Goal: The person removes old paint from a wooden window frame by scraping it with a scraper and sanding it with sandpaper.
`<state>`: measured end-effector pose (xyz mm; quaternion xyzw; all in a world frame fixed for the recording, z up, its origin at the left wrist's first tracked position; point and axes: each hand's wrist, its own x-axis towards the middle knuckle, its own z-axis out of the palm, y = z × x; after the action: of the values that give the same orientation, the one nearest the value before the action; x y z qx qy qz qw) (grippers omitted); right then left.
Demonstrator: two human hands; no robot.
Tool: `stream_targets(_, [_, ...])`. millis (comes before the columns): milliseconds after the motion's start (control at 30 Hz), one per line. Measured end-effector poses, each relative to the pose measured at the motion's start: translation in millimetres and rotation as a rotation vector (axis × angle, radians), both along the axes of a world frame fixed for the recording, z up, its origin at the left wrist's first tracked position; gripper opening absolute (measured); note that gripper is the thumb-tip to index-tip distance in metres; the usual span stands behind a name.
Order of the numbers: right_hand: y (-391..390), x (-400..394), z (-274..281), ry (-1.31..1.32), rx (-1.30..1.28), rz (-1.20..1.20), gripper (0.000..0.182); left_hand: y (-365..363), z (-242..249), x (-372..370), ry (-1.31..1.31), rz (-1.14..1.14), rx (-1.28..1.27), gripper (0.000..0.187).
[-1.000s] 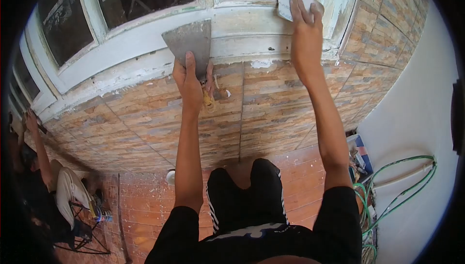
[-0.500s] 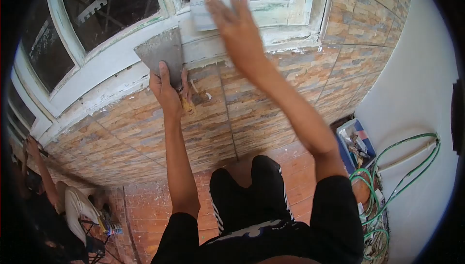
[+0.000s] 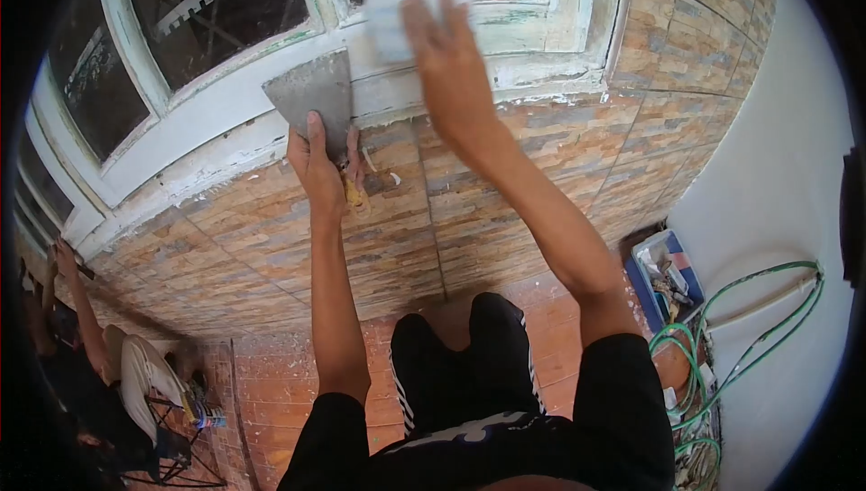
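In the head view, my left hand (image 3: 316,171) is closed around a wide putty knife (image 3: 316,94). Its broad grey blade points up and lies over the lower rail of the white window frame (image 3: 225,99). A yellowish handle end (image 3: 357,198) shows below my fingers. My right hand (image 3: 454,81) is at the window's bottom rail, its fingers laid over a white folded sheet (image 3: 388,27) that looks like sandpaper with its backing outward. Motion smears the sheet and fingertips. Old paint is worn and greenish in places on the frame.
Stone-patterned tiles (image 3: 505,211) cover the wall below the window. At right stand a blue bin (image 3: 642,279) of tools and a coiled green hose (image 3: 753,338). On the left, another person (image 3: 90,392) sits by the wall, arms raised to the frame. Paint flakes dot the red floor (image 3: 280,392).
The camera view has shifted slightly, moving the window and wall to the right in the picture. My right hand and the sheet are a little lower; my left hand still holds the putty knife.
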<state>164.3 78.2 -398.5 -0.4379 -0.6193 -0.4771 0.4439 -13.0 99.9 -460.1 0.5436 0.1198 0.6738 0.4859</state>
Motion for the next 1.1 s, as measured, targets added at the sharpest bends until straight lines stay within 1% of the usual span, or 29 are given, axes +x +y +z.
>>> stream_targets(33, [-0.3,5.3,2.4,-0.049,-0.018,0.067,0.048,-1.0,0.5,0.7,-0.010,-0.006,-0.009,0.032])
stream_targets(133, [-18.3,50.1,10.5,0.183,-0.059,0.024,0.044,-3.4,3.6,-1.5,0.024,-0.003,0.023,0.032])
stream_targets(233, [7.7,-1.9,-1.3,0.077,0.025,0.019,0.048,-3.8,4.2,0.6,0.024,0.024,0.032,0.032])
stream_targets(267, [11.3,-8.5,-3.2,0.044,0.057,0.011,0.049,-3.1,4.1,2.5,0.017,0.013,0.024,0.032])
stream_targets(400, [-6.0,33.1,2.5,0.026,-0.053,0.052,0.058,-3.5,3.1,-0.8,0.034,0.007,0.017,0.033])
stream_targets(500, [8.9,12.9,0.2,0.062,-0.001,-0.043,0.055,0.9,1.1,-4.0,0.026,0.022,0.028,0.034])
stream_targets(567, [21.3,-22.9,-2.6,0.141,0.030,0.065,0.047,1.9,1.8,1.7,0.009,0.013,0.013,0.034])
stream_targets(600, [10.7,-34.9,6.0,0.094,-0.050,-0.142,0.046,1.8,3.9,3.3,-0.014,0.013,-0.003,0.034])
stream_targets(667, [5.2,1.5,1.1,-0.011,-0.043,0.091,0.045,-4.8,-1.2,2.0,-0.014,0.013,-0.025,0.033])
stream_targets(700, [0.3,29.3,0.5,0.016,-0.053,-0.015,0.047,-5.5,0.7,1.5,0.001,0.007,-0.007,0.033])
stream_targets(800, [-12.3,30.3,5.9,0.198,0.036,-0.023,0.048,-3.6,1.2,-4.6,0.009,0.011,0.002,0.033])
stream_targets(867, [5.4,-9.3,-3.8,0.105,0.030,-0.058,0.048,0.2,2.1,-0.5,-0.004,-0.004,0.000,0.033])
stream_targets(1000, [-2.5,32.9,2.4,0.131,-0.049,-0.045,0.048,-2.3,2.1,1.4,-0.006,-0.002,-0.004,0.032])
stream_targets(1033, [-10.4,44.1,10.5,0.448,-0.076,0.125,0.047,-3.7,2.8,-0.7,0.000,0.008,-0.003,0.031])
stream_targets(1067, [5.2,45.3,4.4,0.398,-0.019,0.128,0.048,-4.9,-0.1,-4.4,-0.001,0.010,-0.008,0.031])
stream_targets(1100, [5.6,28.4,3.0,0.258,0.002,-0.005,0.049,-2.1,1.2,-3.7,-0.004,0.006,0.002,0.030])
